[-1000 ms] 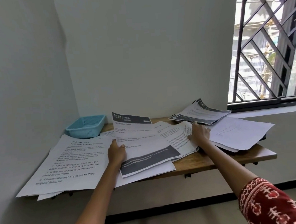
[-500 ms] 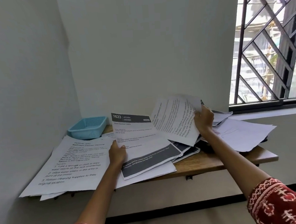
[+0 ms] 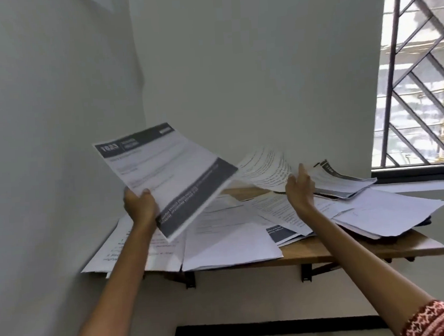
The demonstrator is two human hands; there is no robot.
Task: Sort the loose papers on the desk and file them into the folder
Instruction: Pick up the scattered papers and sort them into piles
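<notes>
My left hand (image 3: 140,206) grips the lower left edge of a sheet with dark header and footer bands (image 3: 169,176), holding it raised and tilted above the desk. A curled printed page (image 3: 265,170) is lifted off the pile by my right hand (image 3: 300,189), which holds its lower right corner. Several loose papers (image 3: 233,242) lie overlapping across the wooden desk (image 3: 350,251). A stack of dark-banded sheets (image 3: 344,181) sits at the back right. No folder shows clearly; a dark edge (image 3: 245,232) peeks from under the right papers.
White walls close in on the left and behind the wall-mounted desk. A barred window (image 3: 418,78) is at the right. Large-print sheets (image 3: 121,246) overhang the desk's left front edge. Black brackets (image 3: 306,273) hold the desk from below.
My left hand has lifted the dark-banded sheet off the pile and up to the left. My right hand still holds the curled page raised. The blue basket is now hidden behind the lifted sheet.
</notes>
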